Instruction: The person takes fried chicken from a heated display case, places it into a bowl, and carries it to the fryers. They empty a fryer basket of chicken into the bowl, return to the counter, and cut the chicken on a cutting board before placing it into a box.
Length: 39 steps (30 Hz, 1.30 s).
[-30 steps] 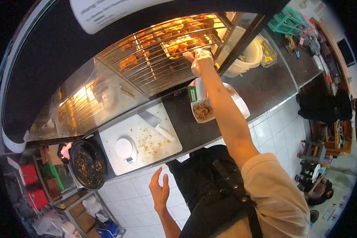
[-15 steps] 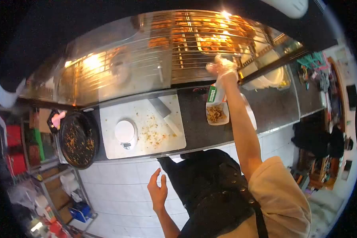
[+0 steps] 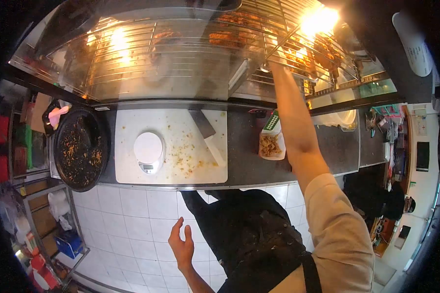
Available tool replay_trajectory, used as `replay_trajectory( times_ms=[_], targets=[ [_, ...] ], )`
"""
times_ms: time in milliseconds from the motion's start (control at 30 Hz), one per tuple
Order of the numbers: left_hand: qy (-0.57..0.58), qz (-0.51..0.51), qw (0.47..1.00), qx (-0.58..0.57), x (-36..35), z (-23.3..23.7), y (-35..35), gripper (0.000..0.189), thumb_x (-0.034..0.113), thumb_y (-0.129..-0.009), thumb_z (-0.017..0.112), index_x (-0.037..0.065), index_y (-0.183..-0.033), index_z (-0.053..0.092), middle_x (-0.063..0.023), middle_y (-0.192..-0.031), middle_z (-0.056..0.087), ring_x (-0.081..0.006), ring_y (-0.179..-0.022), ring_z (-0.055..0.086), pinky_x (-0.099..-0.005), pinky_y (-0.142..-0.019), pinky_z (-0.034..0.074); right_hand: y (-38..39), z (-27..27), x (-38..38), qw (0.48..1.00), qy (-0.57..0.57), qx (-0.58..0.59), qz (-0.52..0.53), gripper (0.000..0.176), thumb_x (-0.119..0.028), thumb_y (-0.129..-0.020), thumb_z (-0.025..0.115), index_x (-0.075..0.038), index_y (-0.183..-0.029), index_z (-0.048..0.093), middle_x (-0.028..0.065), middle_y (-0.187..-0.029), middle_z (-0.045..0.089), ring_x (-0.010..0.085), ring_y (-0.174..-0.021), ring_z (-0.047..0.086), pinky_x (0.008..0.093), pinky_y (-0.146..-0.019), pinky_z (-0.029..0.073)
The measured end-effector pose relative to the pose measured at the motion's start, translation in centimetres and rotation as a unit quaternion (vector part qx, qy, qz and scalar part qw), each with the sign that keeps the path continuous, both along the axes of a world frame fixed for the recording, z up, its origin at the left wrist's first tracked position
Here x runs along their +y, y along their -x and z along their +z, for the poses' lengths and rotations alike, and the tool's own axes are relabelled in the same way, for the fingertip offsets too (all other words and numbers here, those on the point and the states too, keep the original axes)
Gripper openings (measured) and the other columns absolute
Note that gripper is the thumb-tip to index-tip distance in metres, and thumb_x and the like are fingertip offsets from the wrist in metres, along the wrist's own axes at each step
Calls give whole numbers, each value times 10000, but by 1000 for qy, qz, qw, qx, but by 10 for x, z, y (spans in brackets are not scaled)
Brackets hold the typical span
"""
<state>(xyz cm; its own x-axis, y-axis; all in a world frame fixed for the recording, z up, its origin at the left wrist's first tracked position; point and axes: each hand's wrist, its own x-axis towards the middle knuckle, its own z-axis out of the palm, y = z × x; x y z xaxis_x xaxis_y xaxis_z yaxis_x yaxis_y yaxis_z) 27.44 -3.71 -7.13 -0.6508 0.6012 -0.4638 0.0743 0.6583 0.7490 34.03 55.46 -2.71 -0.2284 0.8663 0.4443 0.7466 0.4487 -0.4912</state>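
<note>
My left hand [image 3: 182, 244] hangs low over the tiled floor, empty, with thumb and fingers apart. My right arm stretches across the counter into the lit glass food cabinet [image 3: 181, 93]. Deep among its wire racks is my right hand [image 3: 277, 62], its fingers hidden by the bars and the glare. Browned pieces of food [image 3: 298, 56] lie near it inside the cabinet. Beside my right forearm, a paper box [image 3: 274, 153] holds chopped brown food [image 3: 270, 144].
A white cutting board [image 3: 127, 122] with crumbs carries a cleaver [image 3: 203, 124] and a small white kitchen scale [image 3: 148, 149]. Left of it lies a round black tray [image 3: 80, 146] with food bits. A wire shelf [image 3: 54, 215] stands at lower left.
My right hand has gone from the cabinet's front opening deeper in among the racks. The view has shifted toward the cabinet. My left hand stays low with its fingers apart.
</note>
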Motion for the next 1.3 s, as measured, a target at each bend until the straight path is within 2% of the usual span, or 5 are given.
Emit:
replay_trajectory(
  times_ms=[367,767,1067,1200,1300],
  targets=[
    [18,5,1000,8,-12,-15,21,327,126,-907,591,-32,-1193,605,-193,-1167,643,-320,-1112,600,-393,-967,449,-13,-7,12,1000,-12,21,-1,386,-359,-968,448,-78,-1206,562,166,-1194,611,325,-1096,602,386,-929,501],
    [32,-18,999,-1,6,-16,29,320,115,-892,609,-19,-1183,616,-183,-1160,648,-313,-1103,605,-391,-959,453,-51,-13,-16,996,19,-4,83,397,-345,-975,438,-52,-1224,534,182,-1199,598,338,-1098,599,392,-916,513],
    [5,-28,1000,9,34,-13,28,306,114,-896,601,-13,-1174,620,-183,-1168,644,-322,-1103,602,-393,-956,453,44,-22,-17,983,25,-11,184,406,-335,-980,431,-32,-1238,512,194,-1202,589,348,-1100,597,398,-907,523],
    [-2,-29,999,20,29,-18,23,314,128,-908,602,-3,-1193,617,-174,-1150,656,-285,-1083,620,-380,-956,459,30,-29,-21,970,74,64,221,410,-330,-982,428,-23,-1244,503,200,-1204,585,352,-1101,596,400,-902,527],
    [-2,-12,1000,1,25,-24,17,314,121,-904,603,-5,-1192,616,-175,-1150,655,-285,-1084,619,-379,-959,457,16,-41,-17,922,162,197,290,413,-327,-984,425,-17,-1248,496,204,-1205,582,356,-1101,595,402,-899,530]
  ],
)
